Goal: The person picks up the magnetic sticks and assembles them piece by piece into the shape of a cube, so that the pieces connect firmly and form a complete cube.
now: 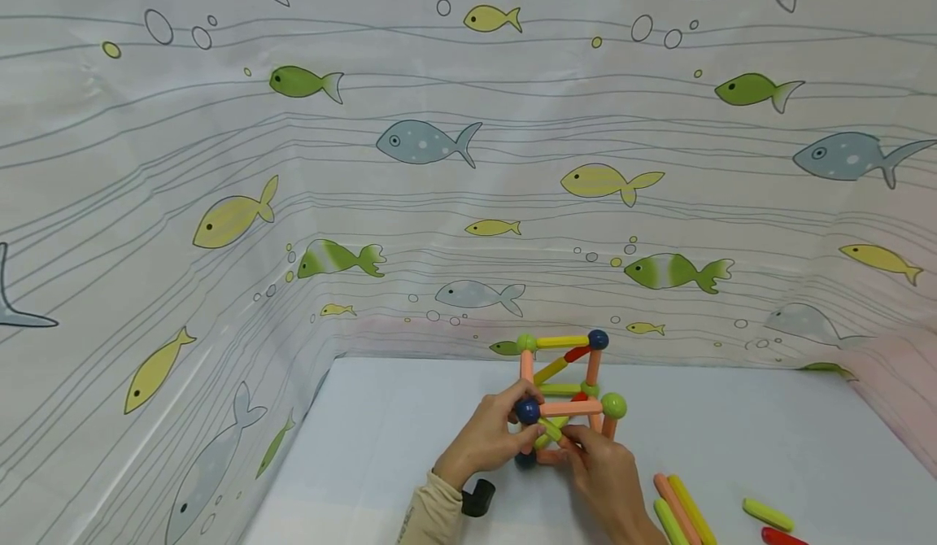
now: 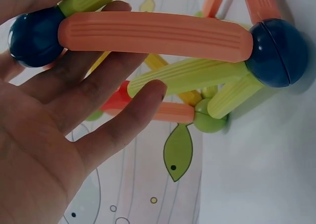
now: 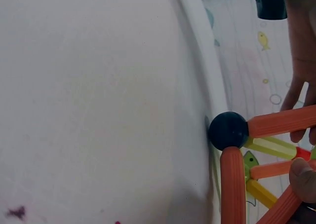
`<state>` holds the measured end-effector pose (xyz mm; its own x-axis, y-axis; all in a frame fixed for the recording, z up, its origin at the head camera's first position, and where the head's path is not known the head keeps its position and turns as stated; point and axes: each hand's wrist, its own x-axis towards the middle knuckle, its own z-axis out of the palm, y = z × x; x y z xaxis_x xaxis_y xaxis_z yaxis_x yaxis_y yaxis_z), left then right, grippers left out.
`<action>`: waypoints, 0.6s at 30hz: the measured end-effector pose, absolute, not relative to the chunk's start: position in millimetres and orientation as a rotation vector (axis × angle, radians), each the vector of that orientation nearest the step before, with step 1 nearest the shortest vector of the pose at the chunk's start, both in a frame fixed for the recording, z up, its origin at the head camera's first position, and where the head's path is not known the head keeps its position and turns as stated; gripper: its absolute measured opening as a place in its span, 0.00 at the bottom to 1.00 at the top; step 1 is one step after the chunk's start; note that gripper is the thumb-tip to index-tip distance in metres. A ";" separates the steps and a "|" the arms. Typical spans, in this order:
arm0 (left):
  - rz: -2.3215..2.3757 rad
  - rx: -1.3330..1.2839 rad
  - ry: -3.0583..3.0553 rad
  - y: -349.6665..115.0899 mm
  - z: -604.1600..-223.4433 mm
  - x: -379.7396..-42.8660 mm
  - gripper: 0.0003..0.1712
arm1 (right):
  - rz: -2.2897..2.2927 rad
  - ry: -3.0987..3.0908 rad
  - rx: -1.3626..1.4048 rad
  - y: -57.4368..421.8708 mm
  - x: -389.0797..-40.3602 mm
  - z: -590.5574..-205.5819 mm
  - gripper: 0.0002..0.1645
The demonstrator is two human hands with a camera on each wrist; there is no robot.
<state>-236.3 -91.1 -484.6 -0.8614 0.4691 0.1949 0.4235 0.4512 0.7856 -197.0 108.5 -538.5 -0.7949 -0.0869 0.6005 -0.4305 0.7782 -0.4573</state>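
Note:
A frame of colored sticks and ball joints stands on the table. My left hand (image 1: pixel 489 433) holds the dark blue ball (image 1: pixel 528 411) at its upper front left corner, its lower fingers spread behind an orange upright stick (image 2: pixel 155 32). From that ball a short light-green stick (image 1: pixel 549 429) slants down toward my right hand (image 1: pixel 606 465). Below the thumb (image 3: pixel 302 179) of my right hand runs a slanting orange stick (image 3: pixel 280 206), its upper end pinched there. A green ball (image 1: pixel 613 405) forms the upper front right corner, and another dark blue ball (image 3: pixel 228 130) the lower front left one.
Loose orange (image 1: pixel 677 506), yellow (image 1: pixel 692 509) and light-green (image 1: pixel 669 522) sticks lie together at the front right. Farther right are a short light-green stick (image 1: pixel 767 514) and a red piece (image 1: pixel 783 537). A fish-patterned sheet (image 1: pixel 410 203) rises behind the white table (image 1: pixel 381 439).

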 end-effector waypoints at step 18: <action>1.375 0.820 2.663 -92.1 -485.1 -237.0 0.15 | 0.719 -2.309 0.451 105.0 -200.2 -541.8 0.22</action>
